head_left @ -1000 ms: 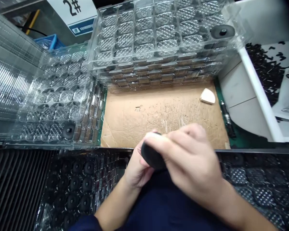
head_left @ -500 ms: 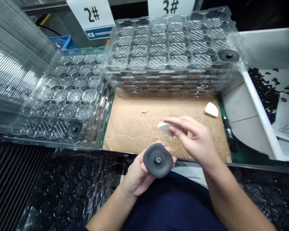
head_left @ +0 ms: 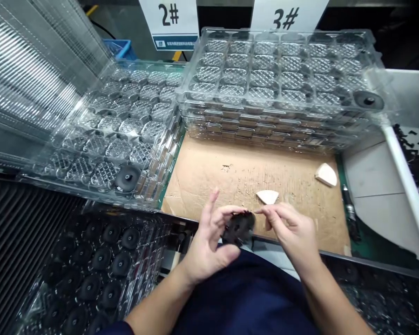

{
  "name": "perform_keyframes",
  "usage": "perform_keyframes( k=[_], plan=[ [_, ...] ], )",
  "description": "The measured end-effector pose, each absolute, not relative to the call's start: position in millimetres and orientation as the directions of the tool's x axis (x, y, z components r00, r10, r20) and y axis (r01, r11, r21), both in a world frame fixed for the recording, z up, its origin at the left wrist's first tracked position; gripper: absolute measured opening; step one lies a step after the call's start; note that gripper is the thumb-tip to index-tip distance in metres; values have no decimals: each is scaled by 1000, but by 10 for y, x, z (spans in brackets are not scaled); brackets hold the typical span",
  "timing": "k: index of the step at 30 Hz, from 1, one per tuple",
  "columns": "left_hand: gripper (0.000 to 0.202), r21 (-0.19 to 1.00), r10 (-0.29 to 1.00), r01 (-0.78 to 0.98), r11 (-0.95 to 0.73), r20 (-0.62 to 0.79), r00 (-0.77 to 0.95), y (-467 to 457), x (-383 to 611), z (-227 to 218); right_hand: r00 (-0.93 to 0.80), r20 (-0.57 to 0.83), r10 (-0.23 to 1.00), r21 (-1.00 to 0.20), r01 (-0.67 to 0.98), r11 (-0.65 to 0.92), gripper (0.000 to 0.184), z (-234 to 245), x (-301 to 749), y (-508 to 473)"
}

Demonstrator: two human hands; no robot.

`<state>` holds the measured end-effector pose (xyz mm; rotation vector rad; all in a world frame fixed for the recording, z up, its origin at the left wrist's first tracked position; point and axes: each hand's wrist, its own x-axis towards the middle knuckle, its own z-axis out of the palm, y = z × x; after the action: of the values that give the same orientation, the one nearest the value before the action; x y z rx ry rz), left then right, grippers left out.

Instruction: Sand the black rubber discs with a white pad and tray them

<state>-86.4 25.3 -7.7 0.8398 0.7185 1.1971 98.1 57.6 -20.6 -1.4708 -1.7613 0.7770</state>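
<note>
Between my hands is a round black disc (head_left: 239, 228), tilted and smeared by motion, its inner face partly showing. My left hand (head_left: 211, 246) has its fingers curved at the disc's upper edge, the index finger raised and the thumb near the lower edge. My right hand (head_left: 293, 228) is closed in a pinch, fingertips at the disc's upper right rim; the exact contact is blurred. Just beyond the right fingers, a white wedge-shaped block (head_left: 267, 196) lies on the cardboard (head_left: 202, 172). A second white wedge block (head_left: 326, 175) rests farther right.
Stacked clear trays (head_left: 261, 93) stand at the back, with one black disc (head_left: 369, 100) in a corner. Another clear tray stack (head_left: 111, 125) at left holds one disc (head_left: 127, 177). A filled tray (head_left: 101, 260) sits lower left. A pen-like tool (head_left: 349, 209) lies right.
The white wedge block has left my right hand and lies on the cardboard. My right hand has moved to the disc's rim. The disc has turned from facing up to tilted. The view has shifted left.
</note>
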Motion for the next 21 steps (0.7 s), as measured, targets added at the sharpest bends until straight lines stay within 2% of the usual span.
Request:
perform_keyframes(
  k=[2,4,6,9,12,17,21],
  plan=[
    [95,976,974,-206,-68,109,198,268,-916,-99,-142,118,983,-819,546,177,21,-176,957,529],
    [104,975,952,3,-223,217,217,284,-955,-113,-137,113,984,-844,510,168,21,-156,961,481],
    [106,946,929,97,-309,278,245,297,-978,-117,-99,112,989,-894,424,143,20,-98,977,433],
    [106,948,928,90,-305,274,254,302,-985,-113,-112,64,992,-970,226,89,22,71,975,390],
    [101,975,942,8,-223,214,258,292,-978,-117,-282,-78,956,-989,144,-38,17,234,940,413],
    [100,988,926,-113,-109,143,350,266,-981,-132,-516,-327,792,-940,90,-329,21,323,938,537],
    [102,991,904,-133,15,44,426,244,-967,-114,-628,-358,691,-873,-38,-486,13,332,981,573]
  ],
)
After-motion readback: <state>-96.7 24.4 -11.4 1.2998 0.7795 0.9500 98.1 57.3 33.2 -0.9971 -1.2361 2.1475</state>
